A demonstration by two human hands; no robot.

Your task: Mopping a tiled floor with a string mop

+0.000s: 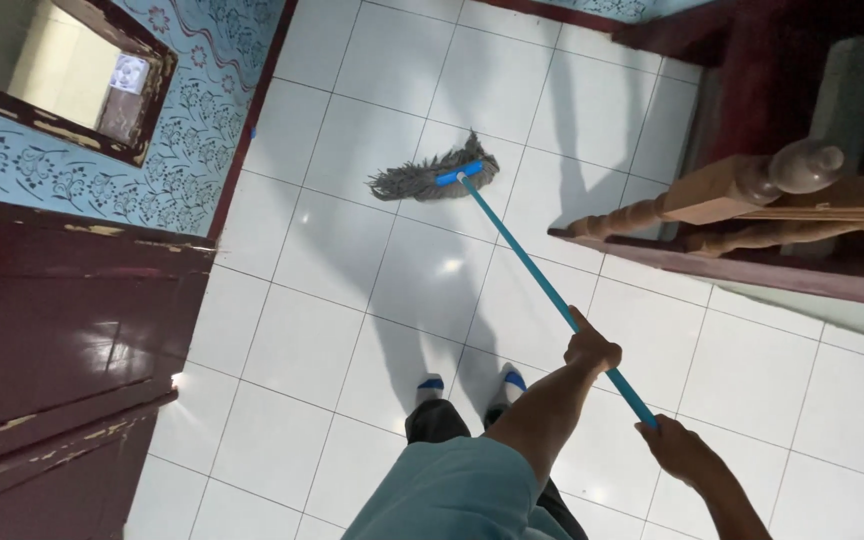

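Mop head [436, 177], grey and shaggy with a blue clamp, lies flat on the white tiled floor [352, 330] in the upper middle of the frame. Its blue handle [542, 285] runs diagonally down to the lower right. Left hand [592, 348], near the centre, has its fingers wrapped round the handle; right hand [680, 450], lower right, is closed round the handle's end. Blue patterned wall [182, 140] fills the upper left, a dark red door [52, 350] the left edge, and a turned wooden post [742, 190] the upper right.
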